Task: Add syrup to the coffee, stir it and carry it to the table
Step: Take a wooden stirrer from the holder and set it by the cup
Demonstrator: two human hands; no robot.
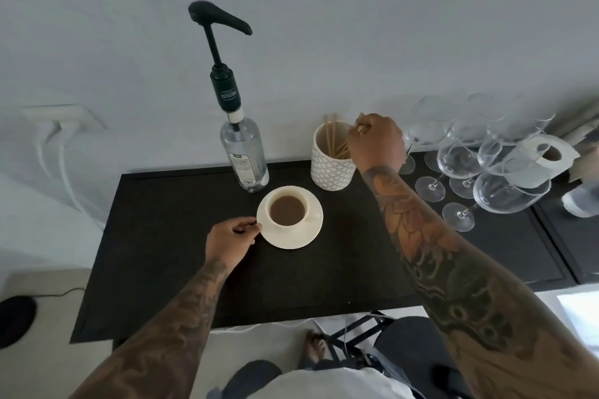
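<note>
1. Cream-white china marks the centre of the work: the coffee cup (288, 209) sits on its saucer (293, 238) on the dark counter (162, 256), just beyond the left hand (231, 236).
2. That left hand pinches the near-left rim of the saucer between thumb and curled fingers, steadying it.
3. Further off, the right hand (376, 139) reaches over the patterned holder (332, 168) of wooden stir sticks (334, 136); its fingers are bunched at the holder's mouth, but whether they already pinch a stick I cannot tell, since the back of the hand hides the fingertips.
4. Judging by this, the step in hand is fetching a stirrer, so the syrup part looks either done or set aside; the coffee's surface gives no sign either way.
5. The syrup bottle (244, 155) with its tall black pump (220, 19) stands just behind the cup, between the two hands and touched by neither.
6. The next move calls for drawing a single stick out without dragging its neighbours, then bringing it down and left into the cup while the left hand keeps the saucer from sliding.
7. Wine glasses (466, 168) crowd just right of the right wrist, so the withdrawal should go up and leftward, away from them.
</note>
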